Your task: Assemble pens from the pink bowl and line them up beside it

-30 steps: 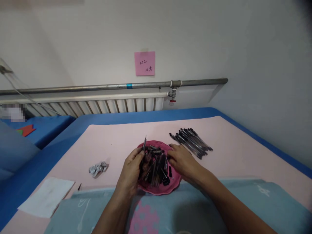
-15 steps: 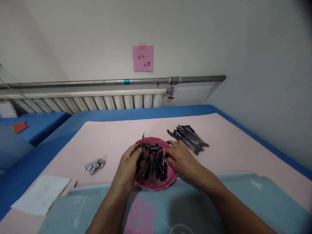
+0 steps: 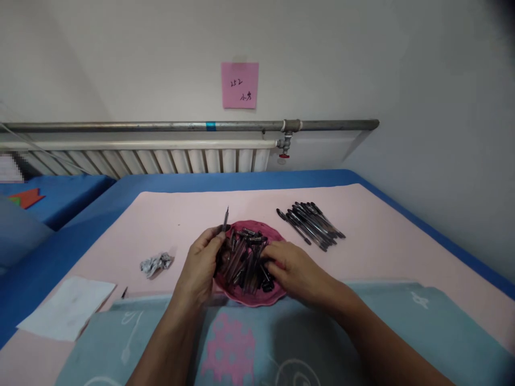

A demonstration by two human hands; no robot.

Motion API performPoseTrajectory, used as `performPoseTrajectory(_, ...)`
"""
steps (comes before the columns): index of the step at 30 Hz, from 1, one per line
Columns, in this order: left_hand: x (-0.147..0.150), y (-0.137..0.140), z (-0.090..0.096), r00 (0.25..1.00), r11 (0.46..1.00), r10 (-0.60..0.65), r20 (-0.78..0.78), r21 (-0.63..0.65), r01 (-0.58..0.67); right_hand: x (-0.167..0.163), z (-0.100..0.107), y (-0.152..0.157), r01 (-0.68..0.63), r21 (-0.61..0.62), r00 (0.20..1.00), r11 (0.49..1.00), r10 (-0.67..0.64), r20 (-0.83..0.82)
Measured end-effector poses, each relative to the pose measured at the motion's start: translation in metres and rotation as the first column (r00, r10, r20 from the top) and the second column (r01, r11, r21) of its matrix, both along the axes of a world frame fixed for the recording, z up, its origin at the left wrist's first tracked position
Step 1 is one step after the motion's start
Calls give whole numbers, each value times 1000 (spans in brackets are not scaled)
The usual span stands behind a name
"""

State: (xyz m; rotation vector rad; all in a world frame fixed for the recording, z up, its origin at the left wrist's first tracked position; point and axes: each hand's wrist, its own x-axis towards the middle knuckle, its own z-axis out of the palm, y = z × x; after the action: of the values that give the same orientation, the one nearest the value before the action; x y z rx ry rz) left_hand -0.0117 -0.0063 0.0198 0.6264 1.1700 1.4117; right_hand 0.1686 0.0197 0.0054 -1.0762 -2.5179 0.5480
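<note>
My left hand (image 3: 202,258) is closed at the left rim of a pink scalloped dish (image 3: 251,301). Between its thumb and fingers stands an uncapped pen (image 3: 226,219), narrow tip upward; its lower part is hidden. The dish is heaped with pen parts (image 3: 243,262), clear tubes and black caps among them. My right hand (image 3: 287,265) reaches over the dish's right side, fingers bent together among the black parts. What those fingers grip is hidden. Beyond the right hand, several black-capped pens (image 3: 316,225) lie side by side in a slanted row.
A crumpled wrapper (image 3: 156,264) and a white sheet (image 3: 68,308) lie to the left, with a small dark piece (image 3: 124,292) near the sheet. Blue-green cloth (image 3: 169,332) covers the near side. A radiator (image 3: 193,160) and pipe (image 3: 161,126) run along the back wall.
My right hand has moved from the dish's right rim inward onto the pen parts. The left hand, its pen and the dish have shifted slightly left. The view has tilted a little.
</note>
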Motion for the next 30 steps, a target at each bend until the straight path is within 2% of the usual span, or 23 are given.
performPoseTrajectory(4, 0, 0, 0, 1000, 1000, 21, -14, 9, -21, -10, -6, -2, -85, 60, 996, 995, 85, 0)
performPoseTrajectory(7, -1, 0, -2, 999, 999, 19, -30, 31, -18, -21, -9, -3, -139, 94, 989, 986, 133, 62)
performPoseTrajectory(14, -2, 1, -7, 999, 998, -12, -52, 68, 15, -37, -15, -7, -187, 148, 964, 971, 152, 220)
performPoseTrajectory(21, -1, 1, -8, 999, 998, -18, -50, 56, 20, -43, -24, -6, -224, 222, 960, 949, 176, 217)
performPoseTrajectory(23, -2, 1, -8, 998, 998, -21, -58, 52, 24, -40, -19, -5, -199, 192, 974, 961, 172, 147)
performPoseTrajectory(26, -1, 0, -7, 994, 997, -65, -93, 42, 69, -30, -9, -1, -13, 108, 990, 994, 28, -137)
performPoseTrajectory(28, 1, 0, -9, 985, 992, -115, -126, 37, 120, -20, -6, 3, 150, 14, 917, 989, -134, -376)
performPoseTrajectory(30, 4, 0, -12, 975, 986, -159, -153, 32, 166, -12, -7, 9, 254, -140, 774, 957, -287, -565)
